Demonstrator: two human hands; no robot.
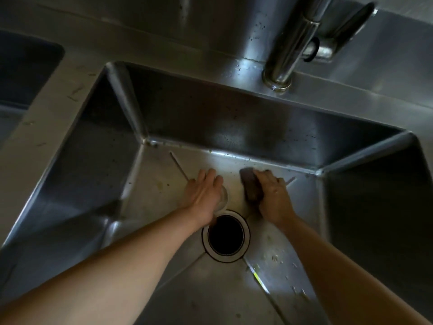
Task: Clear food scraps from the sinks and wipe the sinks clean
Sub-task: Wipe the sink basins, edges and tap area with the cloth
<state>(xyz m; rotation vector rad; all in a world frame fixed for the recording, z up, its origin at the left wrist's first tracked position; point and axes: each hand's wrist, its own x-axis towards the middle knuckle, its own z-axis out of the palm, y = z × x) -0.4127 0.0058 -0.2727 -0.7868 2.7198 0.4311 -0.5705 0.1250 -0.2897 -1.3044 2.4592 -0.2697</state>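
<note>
Both arms reach down into a deep steel sink [164, 202]. My right hand [271, 193] grips a dark sponge [250, 184] and presses it on the sink floor near the back wall. My left hand [203, 193] lies over a round, pale strainer or lid [223, 198], just behind the open drain hole [226, 235]; whether its fingers curl round it is unclear. Small food scraps [273, 256] and wet specks sit on the floor to the right of the drain. A few bits lie along the back seam [210, 151].
A chrome faucet [293, 48] stands on the back ledge above the sink, right of centre. A second basin [25, 66] shows at the far left, beyond a steel divider [46, 127]. The sink walls are steep and dark.
</note>
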